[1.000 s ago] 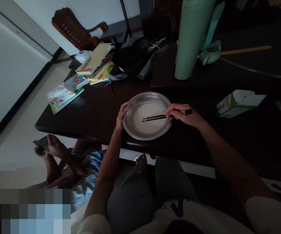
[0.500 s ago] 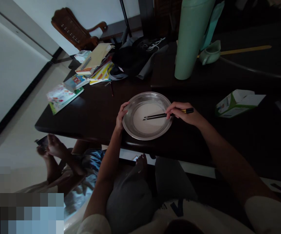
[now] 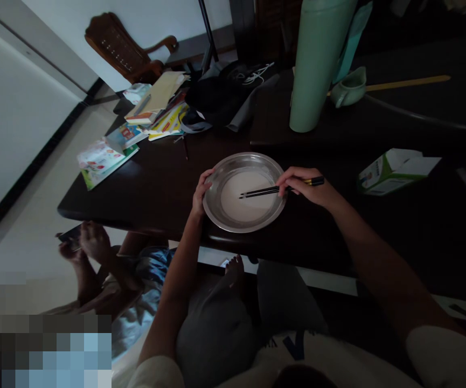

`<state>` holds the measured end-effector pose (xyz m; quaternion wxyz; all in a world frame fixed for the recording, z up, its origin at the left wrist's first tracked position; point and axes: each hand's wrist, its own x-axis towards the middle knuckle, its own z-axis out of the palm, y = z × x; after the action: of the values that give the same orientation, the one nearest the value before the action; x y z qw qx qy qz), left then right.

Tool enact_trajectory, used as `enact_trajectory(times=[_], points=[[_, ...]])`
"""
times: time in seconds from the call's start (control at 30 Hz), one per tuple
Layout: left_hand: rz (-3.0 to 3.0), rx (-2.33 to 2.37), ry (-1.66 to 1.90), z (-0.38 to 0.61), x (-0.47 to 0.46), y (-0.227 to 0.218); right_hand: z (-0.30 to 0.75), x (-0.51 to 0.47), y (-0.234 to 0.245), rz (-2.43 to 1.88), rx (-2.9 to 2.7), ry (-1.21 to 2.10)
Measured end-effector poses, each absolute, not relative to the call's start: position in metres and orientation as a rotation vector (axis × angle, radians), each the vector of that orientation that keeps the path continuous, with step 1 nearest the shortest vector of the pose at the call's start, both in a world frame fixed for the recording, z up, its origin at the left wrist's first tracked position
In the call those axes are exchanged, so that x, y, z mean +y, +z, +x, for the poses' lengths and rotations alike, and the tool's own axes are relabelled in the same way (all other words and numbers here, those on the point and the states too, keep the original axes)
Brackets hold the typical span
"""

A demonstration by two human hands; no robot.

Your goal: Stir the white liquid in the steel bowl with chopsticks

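A round metal bowl stands near the front edge of the dark table, with a pale whitish mixture inside. My left hand grips the bowl's left rim, fingers on the outer wall and over the edge. In my right hand, closed above the right rim, is a pair of black chopsticks with gold bands near the thick ends. Their tips point left over the middle of the mixture; whether they touch it I cannot tell.
Right of the bowl lies an opened green-and-white carton. Behind stand a tall green bottle and a small green pitcher. Books and papers and a black bag lie back left. At left, another person's hands hold a phone.
My right hand and the chopsticks have shifted slightly to the right. The bowl and my left hand stay in place. The other person's hands have moved a little with the phone.
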<state>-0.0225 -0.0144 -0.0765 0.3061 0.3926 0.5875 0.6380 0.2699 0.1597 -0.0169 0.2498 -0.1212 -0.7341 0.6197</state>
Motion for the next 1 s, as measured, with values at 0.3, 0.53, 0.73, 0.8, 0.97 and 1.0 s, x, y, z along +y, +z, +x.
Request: enact_trajectory(times=[0.3,0.53,0.73,0.8,0.97,1.0], points=[[1.038,1.532,1.694,-0.0225,-0.0142,-0.0774,0.2691,0.1562,-0.0189,-0.284,-2.032,1.763],[1.005,1.538,1.691,-0.0220,-0.0147,-0.0760,0.2730,0.1626,-0.0172,-0.363,-1.932,1.724],[1.032,1.526,1.684,-0.0244,-0.0140,-0.0795,0.2696,0.1562,-0.0173,-0.260,-1.996,1.817],[1.010,1.533,1.694,-0.0246,-0.0138,-0.0803,0.2682,0.1555,-0.0178,-0.272,-2.035,1.776],[0.987,1.540,1.695,-0.0240,-0.0138,-0.0796,0.2726,0.1612,-0.0157,-0.371,-1.940,1.724],[1.001,1.540,1.688,-0.0237,-0.0138,-0.0792,0.2737,0.1618,-0.0153,-0.373,-1.921,1.737]])
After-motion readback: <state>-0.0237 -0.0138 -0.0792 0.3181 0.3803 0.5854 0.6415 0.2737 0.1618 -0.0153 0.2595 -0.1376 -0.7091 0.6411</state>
